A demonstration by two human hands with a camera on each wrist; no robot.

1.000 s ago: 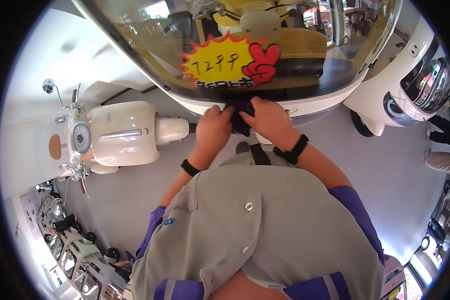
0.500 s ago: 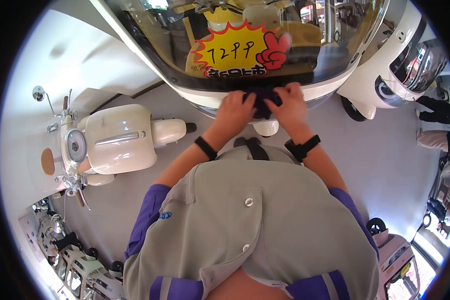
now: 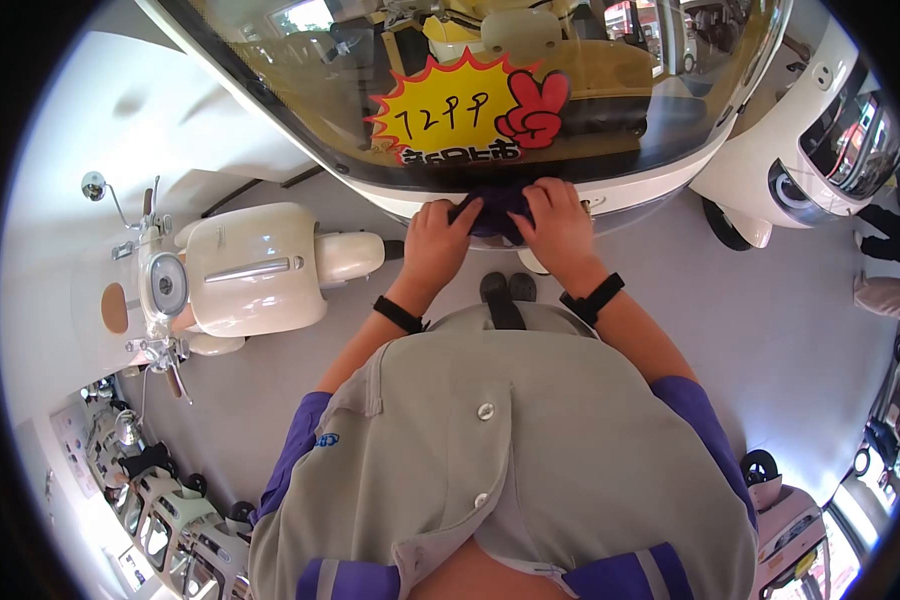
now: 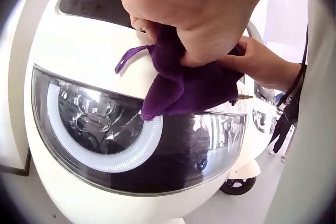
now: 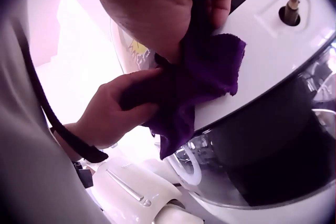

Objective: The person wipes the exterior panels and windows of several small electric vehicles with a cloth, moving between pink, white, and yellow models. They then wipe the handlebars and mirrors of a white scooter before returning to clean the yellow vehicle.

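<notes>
A purple cloth (image 3: 497, 212) is bunched between both hands at the front edge of a white vehicle, below its windshield. My left hand (image 3: 436, 243) grips the cloth's left part, and my right hand (image 3: 562, 232) pinches its right part. In the left wrist view the cloth (image 4: 191, 90) hangs over the top of the headlight (image 4: 100, 124), with my left hand (image 4: 197, 8) curled on it. The right wrist view has the cloth (image 5: 210, 66) against the white body panel (image 5: 262, 50), held by my right hand (image 5: 157, 8).
A yellow price sign (image 3: 440, 110) is on the windshield. At left stands a cream scooter (image 3: 255, 268); another white vehicle (image 3: 785, 170) is at right, near a person's dark trousers (image 3: 888, 235). A brass-coloured stem (image 5: 293, 6) sticks up from the panel.
Both hands and the cloth appear slightly left of where they were half a second ago, along the front edge; the whole view has shifted too. Both hands still hold the cloth.
</notes>
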